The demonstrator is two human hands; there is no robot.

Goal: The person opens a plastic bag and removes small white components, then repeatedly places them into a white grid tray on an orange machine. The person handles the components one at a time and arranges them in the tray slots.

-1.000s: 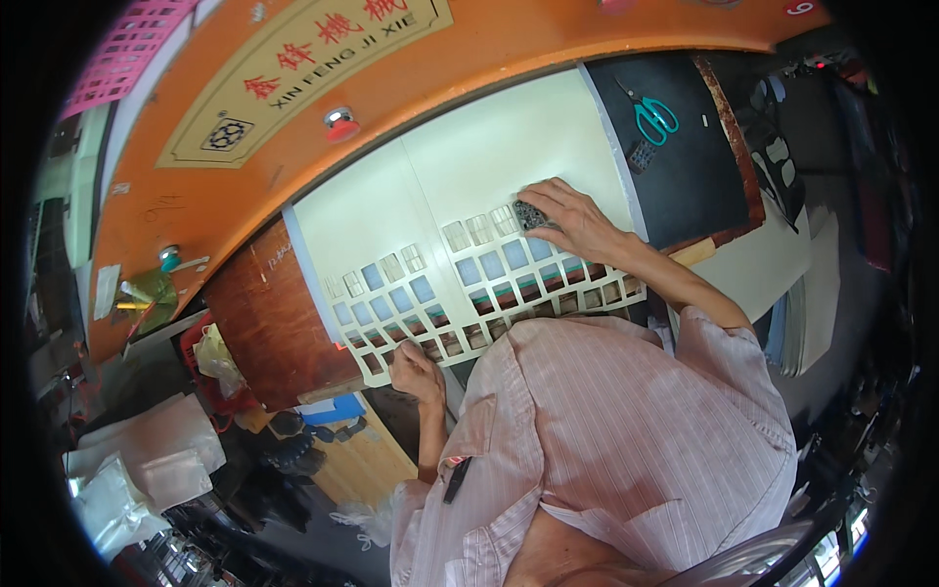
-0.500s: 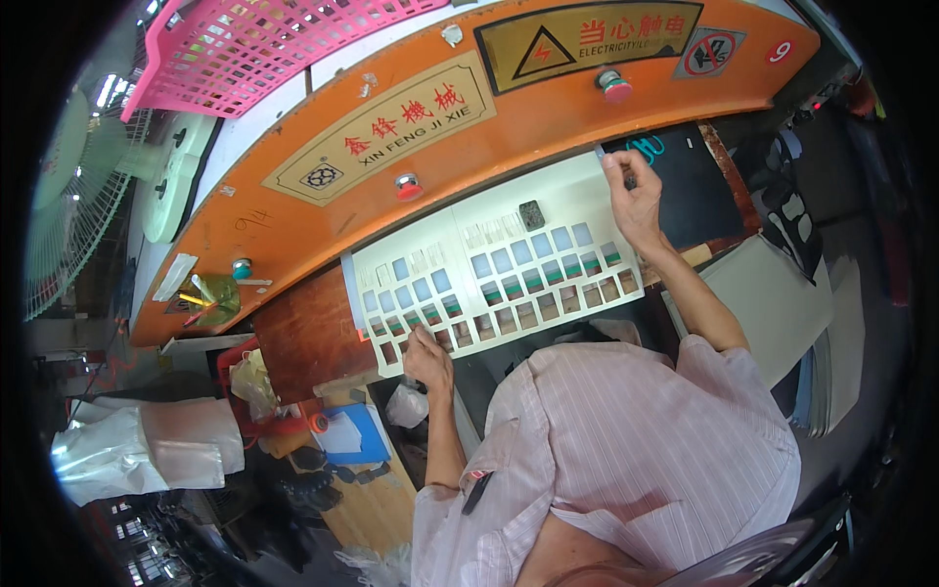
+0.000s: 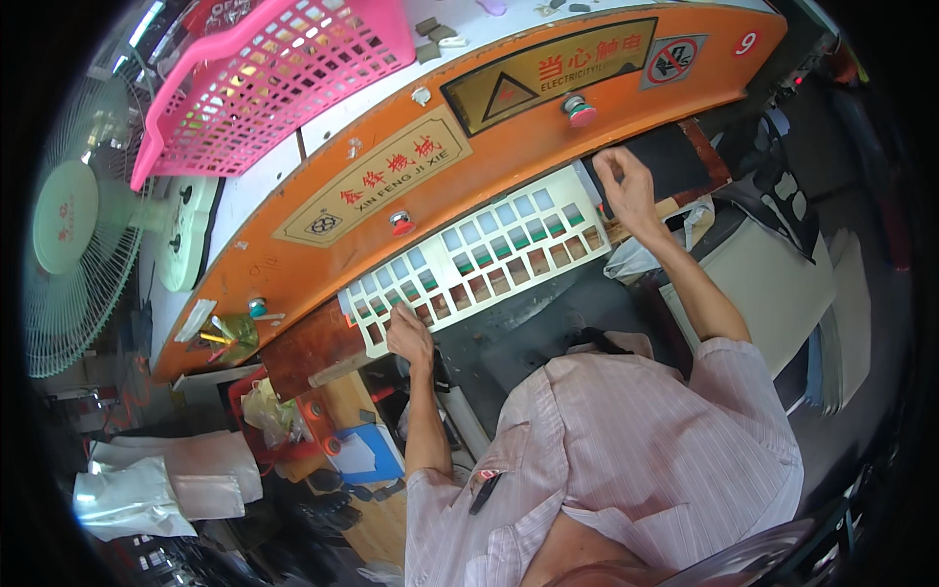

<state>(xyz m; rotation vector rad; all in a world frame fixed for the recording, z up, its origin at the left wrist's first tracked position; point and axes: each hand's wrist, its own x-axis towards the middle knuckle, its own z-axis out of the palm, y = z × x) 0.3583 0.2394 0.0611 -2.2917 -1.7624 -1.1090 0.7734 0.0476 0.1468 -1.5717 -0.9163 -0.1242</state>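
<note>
My left grip [image 3: 410,334] is closed, thumb bent over, on the lower left edge of a cream, flat sheet with rows of rectangular cut-out windows [image 3: 445,266], the thing I am handling. The sheet lies at a slant, its right end higher in view, along the foot of a long, curved orange metal machine front [image 3: 509,161]. Its upper windows show pale blue, the middle ones green and dark red, the lowest mostly brown. My right grip [image 3: 618,176] is raised just beyond the sheet's upper right corner, over a flat black panel [image 3: 668,157]; its fingers curl toward the thumb, and I cannot tell whether anything small sits between the tips. A reddish-brown wooden tabletop [image 3: 311,344] shows at the sheet's left end. On the orange front I see two red push buttons, the nearer one [image 3: 402,223] above the sheet, and a green push button [image 3: 257,307] farther left, near a yellowish-green holder with pens [image 3: 235,336]. Above the front stands a pink plastic lattice basket [image 3: 161,147], with a pale green caged fan [image 3: 68,220] to its left. Below my right forearm lies a crumpled white plastic bag [image 3: 636,259].
</note>
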